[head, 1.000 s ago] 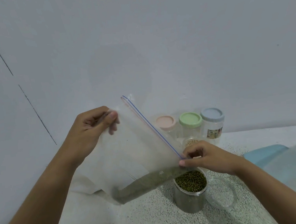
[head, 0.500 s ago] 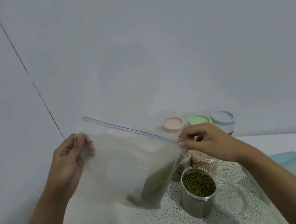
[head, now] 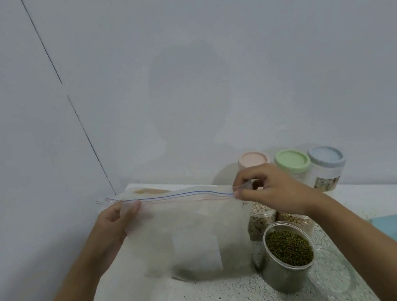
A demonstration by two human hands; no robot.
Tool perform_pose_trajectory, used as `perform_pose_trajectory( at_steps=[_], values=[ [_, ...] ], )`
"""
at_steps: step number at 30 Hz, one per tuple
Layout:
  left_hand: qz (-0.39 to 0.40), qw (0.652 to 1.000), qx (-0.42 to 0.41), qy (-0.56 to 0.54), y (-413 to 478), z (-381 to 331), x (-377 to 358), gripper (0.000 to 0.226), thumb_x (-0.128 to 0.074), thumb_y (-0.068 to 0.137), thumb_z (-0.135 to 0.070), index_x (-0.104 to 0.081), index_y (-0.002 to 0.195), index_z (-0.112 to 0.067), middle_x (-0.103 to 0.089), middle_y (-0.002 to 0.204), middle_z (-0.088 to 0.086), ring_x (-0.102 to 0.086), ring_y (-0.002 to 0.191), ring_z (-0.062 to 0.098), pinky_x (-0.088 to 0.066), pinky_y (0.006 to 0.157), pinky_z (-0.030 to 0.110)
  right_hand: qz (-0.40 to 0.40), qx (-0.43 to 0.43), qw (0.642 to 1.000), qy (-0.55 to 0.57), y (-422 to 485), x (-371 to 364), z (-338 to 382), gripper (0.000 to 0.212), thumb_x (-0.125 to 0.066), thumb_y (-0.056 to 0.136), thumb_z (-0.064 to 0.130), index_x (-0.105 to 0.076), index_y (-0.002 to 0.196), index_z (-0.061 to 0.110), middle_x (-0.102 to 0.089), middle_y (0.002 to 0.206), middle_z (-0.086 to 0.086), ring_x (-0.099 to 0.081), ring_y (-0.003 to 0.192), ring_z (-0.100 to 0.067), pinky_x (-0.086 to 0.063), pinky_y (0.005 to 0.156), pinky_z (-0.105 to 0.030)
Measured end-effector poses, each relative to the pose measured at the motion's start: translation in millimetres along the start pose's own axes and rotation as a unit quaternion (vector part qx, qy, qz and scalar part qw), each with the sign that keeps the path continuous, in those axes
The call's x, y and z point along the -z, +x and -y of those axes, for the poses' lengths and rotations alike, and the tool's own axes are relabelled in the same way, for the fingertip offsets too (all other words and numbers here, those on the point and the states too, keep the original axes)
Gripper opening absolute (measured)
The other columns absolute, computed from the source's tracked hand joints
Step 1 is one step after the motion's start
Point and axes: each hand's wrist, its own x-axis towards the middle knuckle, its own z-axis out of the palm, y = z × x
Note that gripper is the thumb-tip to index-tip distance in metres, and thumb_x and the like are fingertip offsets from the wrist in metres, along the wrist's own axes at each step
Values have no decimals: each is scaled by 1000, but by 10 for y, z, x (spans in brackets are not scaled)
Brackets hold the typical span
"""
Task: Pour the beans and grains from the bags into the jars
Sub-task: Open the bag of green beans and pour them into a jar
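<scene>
bag (head: 188,233) upright, zip edge level, at 9 o'clock of jar (head: 287,251) | left hand (head: 117,221) pinches left zip end | right hand (head: 264,190) pinches right zip end | jar open, green beans near rim

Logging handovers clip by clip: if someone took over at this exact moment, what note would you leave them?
Left hand: fingers pinch the left end of the zip bag at its top edge.
Right hand: fingers pinch the right end.
The bag is held upright, its zip edge level, with a little dark remainder at the bottom.
The open jar stands just right of the bag, with green beans nearly to the rim. A clear lid lies on the counter to its right.
Done: this jar looks filled.
Left: probably put the bag down and lid the jar.
</scene>
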Motion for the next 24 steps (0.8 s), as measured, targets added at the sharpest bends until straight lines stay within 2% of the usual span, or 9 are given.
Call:
perform_pose_trajectory(
  at_steps=[3,6,8,10,12,15,18,21,24],
  values=[
    [1,1000,-13,-15,59,-61,60,19,-70,83,-21,-78,95,-8,-73,92,23,-71,76,22,-59,69,24,-31,-34,999,19,59,-16,-30,16,-71,85,1,-71,69,7,-58,68,-13,-46,60,-13,-35,57,-28],
    [26,999,-23,15,130,-70,63,10,-72,84,-15,-74,92,-9,-70,88,21,-68,73,20,-57,67,22,-84,-67,994,23,101,-59,-84,20,-69,80,-1,-66,61,4,-48,55,-3,-40,52,-6,-31,53,-21],
    [48,998,-19,42,172,-79,40,23,-79,87,-19,-66,99,-5,-69,91,25,-67,76,24,-56,66,24,-94,-67,993,15,130,-89,-100,20,-68,79,0,-61,61,2,-44,55,-2,-37,52,-6,-30,53,-21],
    [55,997,-1,57,200,-137,39,46,-84,77,-35,-65,108,-9,-70,95,27,-67,80,26,-55,71,32,-80,-51,995,-1,152,-100,-100,19,-68,79,2,-59,62,1,-45,58,-10,-40,55,-8,-31,56,-26],
    [63,991,-9,120,215,-216,44,47,-82,69,-47,-71,101,-15,-71,86,20,-66,80,22,-49,76,35,-52,-41,998,11,166,-96,-104,17,-70,80,5,-62,66,0,-55,64,-14,-52,56,-14,-40,58,-28],
    [90,966,-40,240,252,-310,52,46,-81,68,-51,-70,84,-9,-72,77,8,-65,76,15,-45,79,31,9,-41,998,41,192,-99,-146,14,-79,83,10,-70,74,3,-68,77,-12,-66,66,-21,-54,64,-33],
    [136,951,-32,276,298,-433,73,31,-87,74,-39,-71,81,-13,-73,75,14,-69,74,20,-50,80,31,61,-27,998,6,219,-136,-192,19,-84,81,21,-72,73,8,-66,74,-14,-61,70,-19,-52,71,-43],
    [184,927,-22,325,318,-552,81,2,-79,86,-24,-77,86,-24,-71,75,9,-69,74,17,-52,78,26,53,-30,998,12,231,-130,-208,19,-81,78,12,-67,69,3,-61,71,-20,-55,67,-19,-47,69,-42],
    [210,871,-77,437,346,-564,96,14,-65,98,-25,-76,93,-32,-69,85,-4,-67,80,13,-51,81,30,23,-50,998,11,225,-108,-198,15,-75,70,9,-63,63,5,-54,62,-17,-47,61,-16,-36,63,-35]
  ],
)
